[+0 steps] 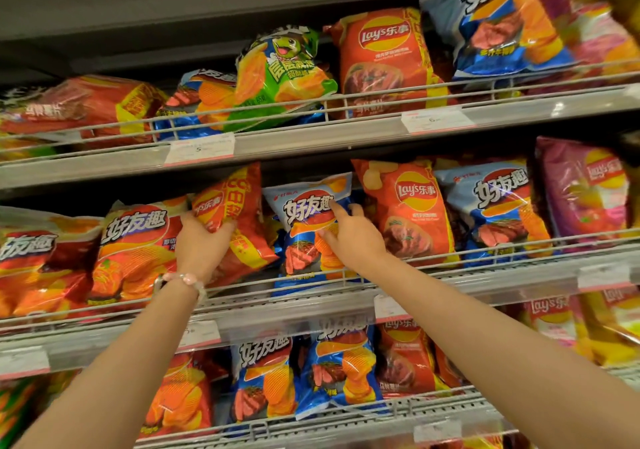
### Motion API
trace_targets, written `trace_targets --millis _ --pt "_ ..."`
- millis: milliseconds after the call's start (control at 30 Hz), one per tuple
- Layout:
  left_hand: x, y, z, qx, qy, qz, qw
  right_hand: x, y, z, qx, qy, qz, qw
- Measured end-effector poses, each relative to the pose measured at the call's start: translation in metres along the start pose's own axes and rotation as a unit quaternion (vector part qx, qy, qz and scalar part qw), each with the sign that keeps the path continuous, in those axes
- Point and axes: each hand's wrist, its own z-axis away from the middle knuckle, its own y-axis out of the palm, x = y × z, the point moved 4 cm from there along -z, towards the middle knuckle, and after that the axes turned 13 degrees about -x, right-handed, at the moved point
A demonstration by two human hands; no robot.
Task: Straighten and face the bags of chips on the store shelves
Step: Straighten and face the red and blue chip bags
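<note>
On the middle shelf [311, 310], a red Lay's bag [239, 220] stands tilted and turned partly sideways. My left hand [202, 244] grips its lower left side, fingers curled round the edge. Right beside it stands a blue and white chip bag [308, 213] leaning a little. My right hand [349, 237] rests on its front, the index finger stretched up onto the logo and the thumb against the bag's middle. An upright red Lay's bag [408, 213] stands just right of my right hand.
Wire rails run along each shelf front [346, 143] with price tags [199, 148] clipped on. The upper shelf holds a green bag [280, 74] lying askew over blue ones. More bags fill the lower shelf [339, 369] and both sides.
</note>
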Motion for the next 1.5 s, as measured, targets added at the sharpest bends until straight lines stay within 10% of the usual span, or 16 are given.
trace_targets --millis 333,533,933,1267,1500 --pt "-0.013 -0.026 0.032 0.0 0.048 0.078 0.996 -0.021 -0.067 0.022 -0.182 -0.135 -0.088 0.97" --pt "-0.032 -0.016 0.049 0.055 0.044 0.111 0.991 -0.109 -0.117 0.02 -0.302 -0.024 -0.021 0.953" --pt "-0.075 0.009 0.089 0.12 0.117 0.15 0.974 -0.22 -0.118 0.006 -0.072 0.286 0.051 0.954" --pt "-0.075 0.001 0.082 0.121 0.13 0.128 0.976 -0.21 -0.144 0.006 -0.243 0.194 -0.156 0.937" --pt "-0.07 -0.014 0.073 0.096 0.142 0.109 0.979 -0.187 -0.174 0.015 -0.279 0.199 -0.104 0.934"
